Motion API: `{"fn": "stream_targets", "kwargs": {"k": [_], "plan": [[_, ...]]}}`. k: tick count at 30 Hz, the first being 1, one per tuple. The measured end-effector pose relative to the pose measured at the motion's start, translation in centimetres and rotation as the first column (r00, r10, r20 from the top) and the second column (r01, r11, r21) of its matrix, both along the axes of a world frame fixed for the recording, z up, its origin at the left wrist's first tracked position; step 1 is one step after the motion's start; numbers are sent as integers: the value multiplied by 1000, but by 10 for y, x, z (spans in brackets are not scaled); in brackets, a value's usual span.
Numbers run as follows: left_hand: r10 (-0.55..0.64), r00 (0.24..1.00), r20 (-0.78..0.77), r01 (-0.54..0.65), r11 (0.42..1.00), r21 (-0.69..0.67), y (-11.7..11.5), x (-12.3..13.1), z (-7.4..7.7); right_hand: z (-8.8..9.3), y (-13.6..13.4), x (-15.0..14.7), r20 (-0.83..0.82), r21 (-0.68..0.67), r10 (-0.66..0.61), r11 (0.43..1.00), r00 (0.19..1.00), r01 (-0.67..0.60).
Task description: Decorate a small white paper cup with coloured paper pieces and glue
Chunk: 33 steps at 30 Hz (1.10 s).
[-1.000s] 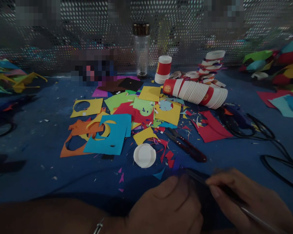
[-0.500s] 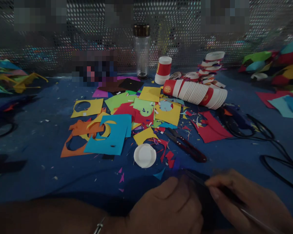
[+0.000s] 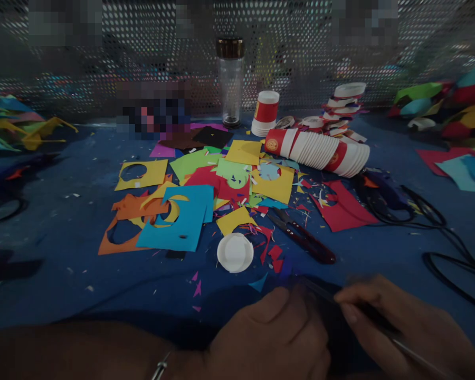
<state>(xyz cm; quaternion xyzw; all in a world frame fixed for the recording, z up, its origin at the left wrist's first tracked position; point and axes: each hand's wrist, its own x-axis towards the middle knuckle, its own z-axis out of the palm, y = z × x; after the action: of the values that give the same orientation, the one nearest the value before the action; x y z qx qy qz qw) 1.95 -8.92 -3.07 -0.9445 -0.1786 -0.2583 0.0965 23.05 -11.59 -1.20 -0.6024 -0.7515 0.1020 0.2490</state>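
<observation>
At the bottom edge my left hand (image 3: pixel 277 338) is closed around a dark sheet of paper (image 3: pixel 332 311) that lies on the blue table (image 3: pixel 63 248). My right hand (image 3: pixel 404 327) grips a thin metal tool (image 3: pixel 415 356), which looks like scissors, whose dark tip reaches over the dark paper toward the left hand. Small purple and red scraps (image 3: pixel 275 258) lie just beyond the fingers. A white round cup base (image 3: pixel 235 252) sits a little farther out.
Coloured paper squares with cut-out holes (image 3: pixel 174 216) cover the table's middle. Red-handled snips (image 3: pixel 304 237) lie beside them. A stack of red and white paper cups (image 3: pixel 320 150) lies on its side, a clear tumbler (image 3: pixel 230 79) stands behind. Black cables (image 3: pixel 439 232) run at the right.
</observation>
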Motion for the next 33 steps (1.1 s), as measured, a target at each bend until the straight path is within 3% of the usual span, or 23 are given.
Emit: {"fn": "stream_targets", "kwargs": {"k": [14, 33], "plan": [[-13, 1000, -2, 13, 1000, -1, 0, -1, -1, 2, 0, -4, 6, 4, -45, 999, 999, 45], [-6, 999, 32, 6, 1000, 0, 0, 1, 0, -1, 0, -1, 37, 34, 6, 999, 999, -7]]}}
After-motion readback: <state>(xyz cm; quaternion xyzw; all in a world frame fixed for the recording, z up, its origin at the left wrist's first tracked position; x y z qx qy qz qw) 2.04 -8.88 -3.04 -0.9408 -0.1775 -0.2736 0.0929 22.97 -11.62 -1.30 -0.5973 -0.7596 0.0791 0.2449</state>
